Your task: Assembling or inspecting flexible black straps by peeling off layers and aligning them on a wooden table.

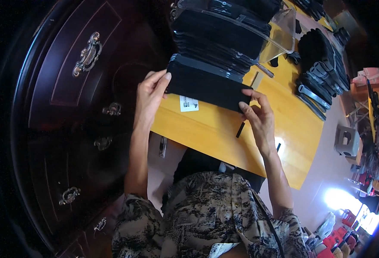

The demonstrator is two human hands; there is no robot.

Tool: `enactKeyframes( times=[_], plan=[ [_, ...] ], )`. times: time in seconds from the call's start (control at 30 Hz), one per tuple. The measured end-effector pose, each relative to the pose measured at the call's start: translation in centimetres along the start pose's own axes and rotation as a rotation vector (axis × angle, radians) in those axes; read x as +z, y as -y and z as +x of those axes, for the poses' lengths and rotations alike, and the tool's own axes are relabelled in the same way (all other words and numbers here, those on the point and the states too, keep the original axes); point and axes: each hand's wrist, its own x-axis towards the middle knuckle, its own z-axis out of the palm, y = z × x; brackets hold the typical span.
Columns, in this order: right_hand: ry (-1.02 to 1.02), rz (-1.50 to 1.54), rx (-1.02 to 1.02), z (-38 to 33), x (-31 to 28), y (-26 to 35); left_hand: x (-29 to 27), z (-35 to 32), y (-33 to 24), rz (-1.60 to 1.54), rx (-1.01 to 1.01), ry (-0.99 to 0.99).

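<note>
Left hand and right hand are closed in thumb-and-finger pinches at opposite ends of a flat black piece, which is held over the yellow table, nearer than the black stack.

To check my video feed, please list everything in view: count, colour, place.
Fabric panel: one, black, upper centre, held
Stacked panels: many, black, beyond it
Plastic bin: one, clear, by the stack
Side pile: one, black and grey, table's right
Short strips: two, black, table
Flat strip: one, tan, right of stack
Printed label: one, white, table, panel's near side
Table: one, yellow wood, centre
Cabinet: one, dark brown, left
Ornate handles: at least five, bronze, cabinet front
Stool-like object: one, grey, right floor
Jumbled items: uncountable, mixed colours, lower right
Patterned shirt: one, black and beige, lower centre
Left hand: one, bare, panel's left end
Right hand: one, bare, panel's right end
</note>
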Motion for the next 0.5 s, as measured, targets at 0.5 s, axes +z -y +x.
enactKeyframes(
  times=[0.5],
  plan=[
    [-0.040, -0.028, -0.025, 3.8, 2.0, -0.9, 1.0, 5.2, 1.1, 0.394, 0.187, -0.111]
  ],
)
